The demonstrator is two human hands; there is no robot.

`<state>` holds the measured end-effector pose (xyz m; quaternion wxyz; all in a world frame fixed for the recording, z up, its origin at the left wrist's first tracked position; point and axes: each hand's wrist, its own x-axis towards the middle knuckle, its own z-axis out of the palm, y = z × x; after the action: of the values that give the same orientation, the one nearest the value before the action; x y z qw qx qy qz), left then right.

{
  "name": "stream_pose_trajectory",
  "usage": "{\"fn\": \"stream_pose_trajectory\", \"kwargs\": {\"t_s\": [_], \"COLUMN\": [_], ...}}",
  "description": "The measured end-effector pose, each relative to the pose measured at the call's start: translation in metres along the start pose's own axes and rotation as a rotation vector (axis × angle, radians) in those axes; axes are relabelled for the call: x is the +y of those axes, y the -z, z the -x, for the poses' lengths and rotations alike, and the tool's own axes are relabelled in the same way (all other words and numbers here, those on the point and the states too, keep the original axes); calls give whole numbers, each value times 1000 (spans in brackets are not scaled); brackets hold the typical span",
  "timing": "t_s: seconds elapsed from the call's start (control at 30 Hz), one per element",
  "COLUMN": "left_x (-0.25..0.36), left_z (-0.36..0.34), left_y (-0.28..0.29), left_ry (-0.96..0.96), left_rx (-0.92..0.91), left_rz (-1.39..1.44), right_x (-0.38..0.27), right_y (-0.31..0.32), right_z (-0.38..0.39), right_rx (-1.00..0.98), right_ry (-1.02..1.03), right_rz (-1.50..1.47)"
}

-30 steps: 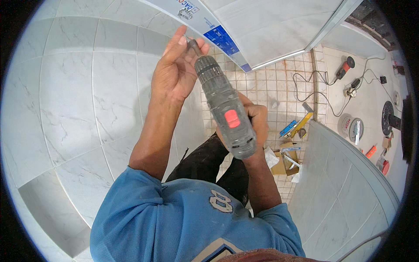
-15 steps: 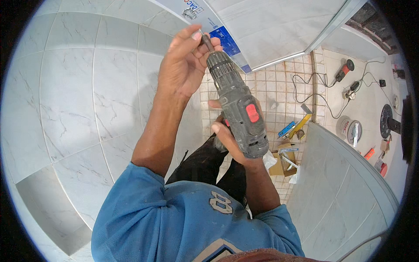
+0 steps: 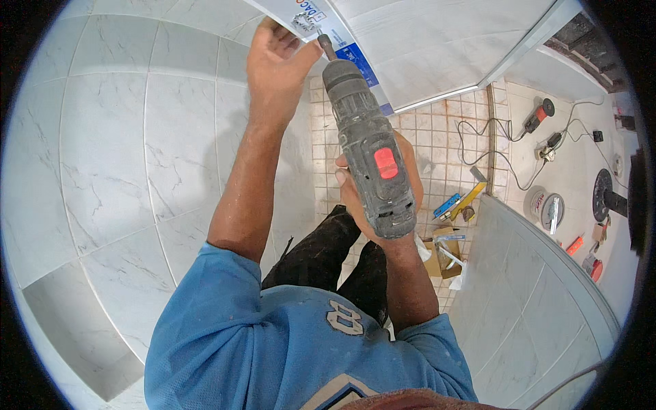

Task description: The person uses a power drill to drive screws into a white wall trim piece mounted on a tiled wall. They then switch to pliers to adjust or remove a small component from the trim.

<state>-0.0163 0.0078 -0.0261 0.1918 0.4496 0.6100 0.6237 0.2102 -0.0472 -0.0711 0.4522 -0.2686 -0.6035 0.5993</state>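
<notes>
A dusty black cordless drill point(image 3: 372, 143) with a red patch on top is in my right hand point(image 3: 404, 184), whose fingers wrap its handle, mostly hidden under the body. Its bit holder point(image 3: 326, 48) points away from me, toward a white and blue printed strip point(image 3: 355, 60). What looks like a small screw sits at the tip, touching or close to the strip. My left hand point(image 3: 279, 65) is beside the tip, fingers loosely curled and apart from the thumb, which reaches the bit holder. A small heap of silvery screws or metal bits point(image 3: 303, 22) lies on the strip.
A pale panel point(image 3: 437, 48) with a metal frame stands ahead. On the tiled floor lie a yellow tool point(image 3: 470, 199), a blue tool point(image 3: 447, 205) and an opened cardboard box point(image 3: 447, 256). To the right are a corded grinder point(image 3: 538, 116), a bucket point(image 3: 551, 210) and trailing cables.
My left hand has moved off the screw tip, its palm turned away and fingers toward the strip. The drill has moved forward, its tip now at the strip.
</notes>
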Motion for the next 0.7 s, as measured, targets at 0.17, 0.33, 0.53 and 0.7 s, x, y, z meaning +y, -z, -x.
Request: {"fn": "stream_pose_trajectory", "kwargs": {"t_s": [0.17,0.33,0.53,0.7], "left_x": [3,8,3,0], "left_z": [-9,-13,-14,-15], "left_y": [-1,-1,-2,3], "left_ry": [77,142,143,121], "left_rx": [-33,12,68,18], "left_rz": [-60,-200,-191,-176], "right_x": [6,7,6,10], "right_y": [-7,-5,-6,-4], "right_z": [-1,-5,-8,-10], "right_rx": [16,-10,7,-20], "right_ry": [-40,-16,18,28], "right_rz": [-107,-65,8,-5]}}
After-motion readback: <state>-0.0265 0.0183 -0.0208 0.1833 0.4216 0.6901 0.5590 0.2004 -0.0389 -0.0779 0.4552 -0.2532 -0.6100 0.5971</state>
